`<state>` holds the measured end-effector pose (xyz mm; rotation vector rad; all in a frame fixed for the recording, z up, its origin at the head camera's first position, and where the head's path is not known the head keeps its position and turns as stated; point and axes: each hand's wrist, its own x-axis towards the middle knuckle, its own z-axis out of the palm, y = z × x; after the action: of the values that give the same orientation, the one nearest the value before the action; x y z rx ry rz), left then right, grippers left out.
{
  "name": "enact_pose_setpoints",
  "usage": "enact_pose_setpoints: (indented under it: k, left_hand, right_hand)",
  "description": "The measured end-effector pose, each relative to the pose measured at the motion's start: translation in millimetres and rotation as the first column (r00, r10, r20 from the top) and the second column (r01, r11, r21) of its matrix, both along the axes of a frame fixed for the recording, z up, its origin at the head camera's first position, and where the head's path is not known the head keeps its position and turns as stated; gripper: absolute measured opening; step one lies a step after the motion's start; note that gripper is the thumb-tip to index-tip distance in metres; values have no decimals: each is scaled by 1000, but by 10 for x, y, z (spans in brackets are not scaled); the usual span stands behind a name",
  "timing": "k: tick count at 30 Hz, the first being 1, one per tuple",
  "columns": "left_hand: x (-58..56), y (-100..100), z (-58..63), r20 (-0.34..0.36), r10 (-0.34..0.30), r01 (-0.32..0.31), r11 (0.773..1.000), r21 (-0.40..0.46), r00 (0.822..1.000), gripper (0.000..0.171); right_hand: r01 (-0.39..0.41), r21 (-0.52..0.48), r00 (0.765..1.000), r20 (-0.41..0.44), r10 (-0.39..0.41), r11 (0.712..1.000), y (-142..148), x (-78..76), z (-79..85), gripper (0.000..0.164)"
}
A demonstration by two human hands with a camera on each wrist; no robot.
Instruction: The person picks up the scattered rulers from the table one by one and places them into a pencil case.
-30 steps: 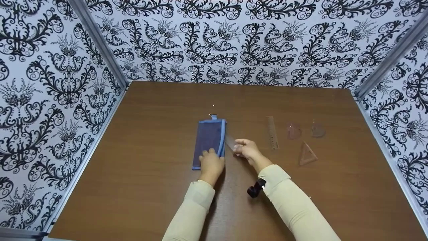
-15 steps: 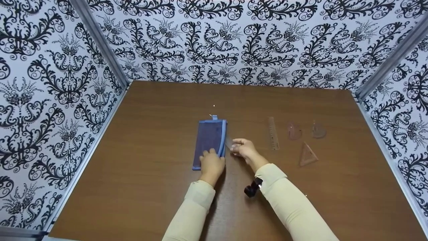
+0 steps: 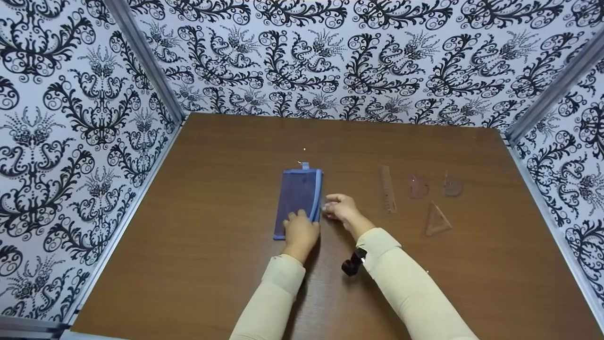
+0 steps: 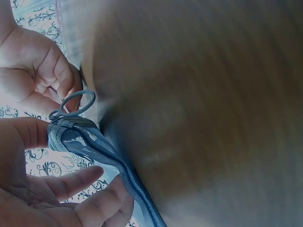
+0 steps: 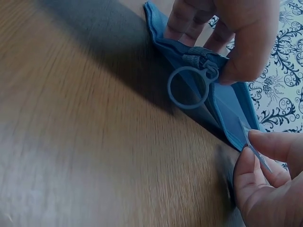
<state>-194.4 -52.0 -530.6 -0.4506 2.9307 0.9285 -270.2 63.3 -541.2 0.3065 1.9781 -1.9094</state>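
Observation:
A blue mesh zip pouch (image 3: pixel 297 191) lies on the table, its zipped side to the right. My left hand (image 3: pixel 301 232) grips its near right corner, thumb and fingers on either side of the zip edge. The zip pull, a ring (image 5: pixel 187 87), hangs by that thumb in the right wrist view. My right hand (image 3: pixel 343 210) pinches a thin clear plastic piece (image 5: pixel 255 150) between thumb and fingers. The piece's far end is inside the parted zip edge, and its full shape is hidden.
To the right lie a clear ruler (image 3: pixel 388 189), a pinkish clear plastic piece (image 3: pixel 417 187), a greyish rounded clear piece (image 3: pixel 453 185) and an orange-tinted set square (image 3: pixel 438 220). Patterned walls (image 3: pixel 302 56) stand round the brown table (image 3: pixel 212 189).
My right hand has moved left toward the pouch, sliding the clear plastic piece farther into its side. My left hand has kept its grip on the pouch.

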Motion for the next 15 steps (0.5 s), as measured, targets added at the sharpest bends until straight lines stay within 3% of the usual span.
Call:
enact_pose_setpoints:
  k: [15]
  left_hand:
    - [-7,2,-14,-22,-6,6,1000,-14,1000,43]
  right_hand:
    - [-19,46,1000,-14,19,999,-64,-32,-11,44]
